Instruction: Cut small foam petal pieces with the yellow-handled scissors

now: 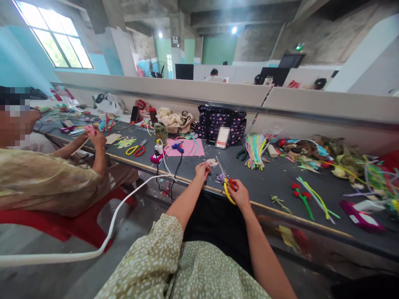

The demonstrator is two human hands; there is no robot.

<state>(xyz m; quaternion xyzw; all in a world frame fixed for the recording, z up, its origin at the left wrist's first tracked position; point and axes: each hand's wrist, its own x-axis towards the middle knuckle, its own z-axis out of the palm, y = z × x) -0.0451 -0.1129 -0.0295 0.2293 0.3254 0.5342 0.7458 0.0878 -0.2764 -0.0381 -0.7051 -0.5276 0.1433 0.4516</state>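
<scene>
As the right hand (241, 195) grips yellow-red plastic scissors (228, 187), the left hand (202, 170) beside it pinches a small pale paper piece (213, 162); the cutting step seems in hand, and it needs the blades aligned.

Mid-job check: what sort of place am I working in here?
Probably a craft workshop: a long dark worktable strewn with coloured pipe cleaners, a blue glue gun on a pink sheet, and yellow-and-red-handled scissors in the right hand.
</scene>
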